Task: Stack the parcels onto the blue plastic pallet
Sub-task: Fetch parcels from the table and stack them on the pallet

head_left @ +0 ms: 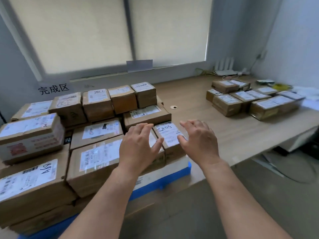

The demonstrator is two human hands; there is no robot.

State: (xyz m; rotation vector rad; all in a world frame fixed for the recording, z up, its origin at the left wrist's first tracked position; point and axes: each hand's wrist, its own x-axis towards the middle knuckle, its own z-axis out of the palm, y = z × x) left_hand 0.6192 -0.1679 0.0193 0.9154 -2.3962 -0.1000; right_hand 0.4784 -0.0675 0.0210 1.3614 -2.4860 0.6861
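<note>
Left grip (pixel 139 144) and right grip (pixel 200 140): fingers straight and spread, holding nothing, one either side of the parcel (pixel 170 135). I cannot confirm contact. The parcel lies flat, label up, at the near right corner of the pallet (pixel 172 176), its long axis running away from me. Loose parcels (pixel 250 102) sit well apart on the table (pixel 233 135).

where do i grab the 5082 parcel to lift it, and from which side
Take the 5082 parcel from above by its near end and right side: both faces look free at the pallet corner, while another parcel sits tight against its left.
</note>
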